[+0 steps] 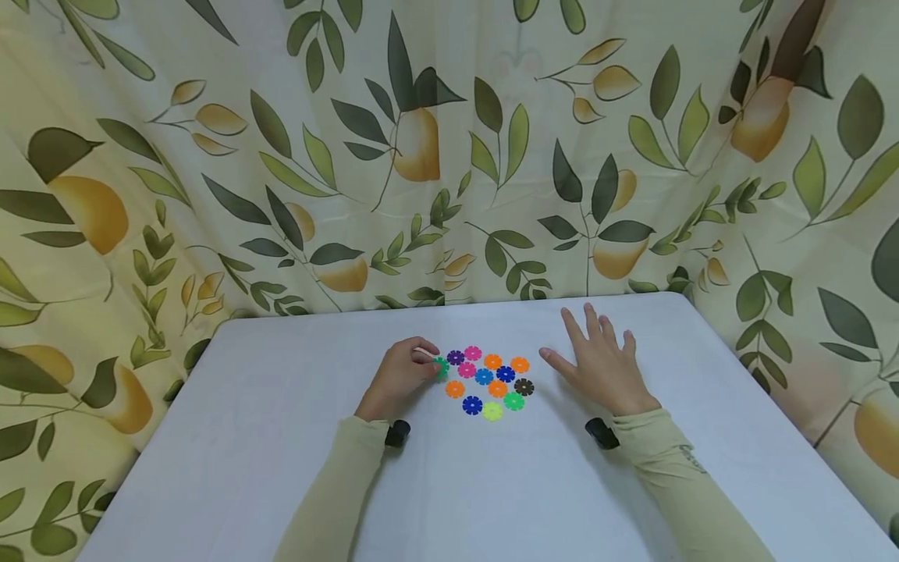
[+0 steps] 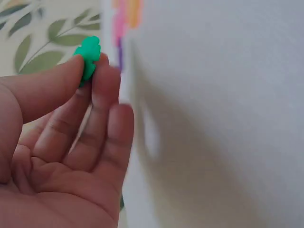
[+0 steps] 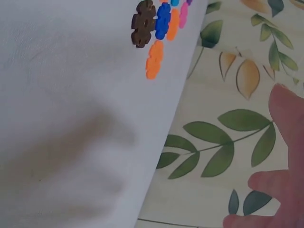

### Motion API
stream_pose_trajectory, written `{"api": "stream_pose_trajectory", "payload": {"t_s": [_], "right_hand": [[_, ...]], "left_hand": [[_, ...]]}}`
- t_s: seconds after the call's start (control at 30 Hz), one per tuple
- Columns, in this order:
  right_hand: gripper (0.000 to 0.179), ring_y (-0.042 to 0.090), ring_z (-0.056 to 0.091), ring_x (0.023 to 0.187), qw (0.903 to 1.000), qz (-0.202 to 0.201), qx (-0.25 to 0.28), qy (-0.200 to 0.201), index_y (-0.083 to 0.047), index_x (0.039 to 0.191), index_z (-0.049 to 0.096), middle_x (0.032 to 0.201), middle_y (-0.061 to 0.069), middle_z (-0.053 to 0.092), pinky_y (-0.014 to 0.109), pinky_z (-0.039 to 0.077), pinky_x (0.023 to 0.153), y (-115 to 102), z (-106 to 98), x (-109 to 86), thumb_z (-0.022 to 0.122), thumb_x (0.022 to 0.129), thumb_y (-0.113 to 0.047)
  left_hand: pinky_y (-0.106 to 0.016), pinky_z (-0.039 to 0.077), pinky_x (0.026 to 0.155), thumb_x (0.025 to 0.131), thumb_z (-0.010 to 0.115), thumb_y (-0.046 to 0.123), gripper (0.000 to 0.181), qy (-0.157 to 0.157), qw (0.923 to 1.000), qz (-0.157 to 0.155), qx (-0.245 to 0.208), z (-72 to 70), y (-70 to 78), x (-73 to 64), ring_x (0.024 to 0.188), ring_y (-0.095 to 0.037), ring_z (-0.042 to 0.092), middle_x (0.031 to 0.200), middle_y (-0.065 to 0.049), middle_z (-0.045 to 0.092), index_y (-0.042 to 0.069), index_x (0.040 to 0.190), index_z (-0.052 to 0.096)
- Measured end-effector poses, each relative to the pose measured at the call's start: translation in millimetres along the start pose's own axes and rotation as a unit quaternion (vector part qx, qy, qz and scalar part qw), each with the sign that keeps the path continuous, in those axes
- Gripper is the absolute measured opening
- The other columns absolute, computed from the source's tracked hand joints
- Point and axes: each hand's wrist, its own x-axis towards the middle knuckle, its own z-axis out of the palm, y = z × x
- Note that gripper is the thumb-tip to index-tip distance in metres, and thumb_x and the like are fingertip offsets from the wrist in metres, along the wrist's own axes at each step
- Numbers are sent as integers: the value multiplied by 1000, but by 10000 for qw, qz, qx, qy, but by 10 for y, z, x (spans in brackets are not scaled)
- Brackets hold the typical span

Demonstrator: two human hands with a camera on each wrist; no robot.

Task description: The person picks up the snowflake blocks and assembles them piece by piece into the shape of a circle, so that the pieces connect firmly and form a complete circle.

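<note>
My left hand (image 1: pixel 402 377) pinches a green notched plastic disc (image 2: pixel 89 58) between thumb and fingers, at the left edge of a loose group of similar discs. In the head view the green disc (image 1: pixel 441 367) is partly covered by the fingertips. The group lies flat and includes a purple disc (image 1: pixel 456 357), pink discs (image 1: pixel 467 370), orange discs (image 1: pixel 455 389), blue discs (image 1: pixel 472 405), a yellow disc (image 1: pixel 493 411) and a brown disc (image 1: pixel 524 387). My right hand (image 1: pixel 605 371) hovers to the right of the group, fingers spread, holding nothing.
A white cloth covers the table (image 1: pixel 232 437). Behind it and at both sides hangs a curtain (image 1: pixel 435 234) printed with leaves and fruit. A dark wrist camera (image 1: pixel 397 433) sits at the left cuff, and another camera (image 1: pixel 602 433) at the right.
</note>
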Motion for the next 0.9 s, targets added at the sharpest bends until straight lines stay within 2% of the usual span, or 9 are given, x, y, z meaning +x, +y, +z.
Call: {"api": "stream_pose_trajectory", "payload": {"t_s": [0.13,0.27,0.37,0.5,0.63,0.77,0.9], "right_hand": [[76,63,36,143,9997,-151,202,-24,3,160,41,160,41,35,85,19,110,-31,-8,16,64,106,-45],[66,58,45,140,9974,-443,574,-46,7,155,48,152,39,48,80,27,111,-69,-3,47,69,106,-32],[57,55,52,135,9935,-665,900,-223,8,150,54,144,35,57,72,38,111,-102,21,86,72,104,-20],[45,49,60,123,9880,-784,1143,-685,7,142,63,131,29,66,64,47,107,-173,88,164,73,101,-8],[32,38,64,107,9826,-822,1238,-1117,5,130,72,113,19,68,56,55,99,-240,181,206,73,98,0],[25,31,64,98,9765,-864,1407,-1384,3,119,76,104,13,66,51,58,93,-280,278,172,74,94,5],[20,28,58,92,9757,-1026,1345,-1391,1,112,78,99,9,64,47,56,87,-301,375,135,75,93,7]], "left_hand": [[-37,60,92,99,77,7,23,39,9949,12,-1009,-94,-23,-44,93,-29,77,101,-10,79,3,122,76],[-34,61,88,101,74,5,21,90,9886,127,-1501,-153,-12,-89,96,-34,78,103,-15,79,-2,121,75],[-32,61,87,102,73,5,20,76,9880,56,-1540,-172,-5,-120,96,-31,78,105,-15,79,-2,122,74],[-31,60,88,102,73,3,20,80,9884,14,-1514,-188,-14,-156,94,-28,79,105,-15,79,-2,122,74],[-32,61,86,102,73,2,19,83,9892,167,-1453,-188,-2,-166,92,-27,79,105,-16,79,-3,120,74],[-33,61,87,101,72,1,18,-43,9893,375,-1410,-175,2,-155,92,-30,78,105,-17,78,-6,118,73],[-35,61,89,101,71,1,17,-65,9903,426,-1322,-165,-4,-154,92,-32,78,104,-17,78,-6,117,72]]}}
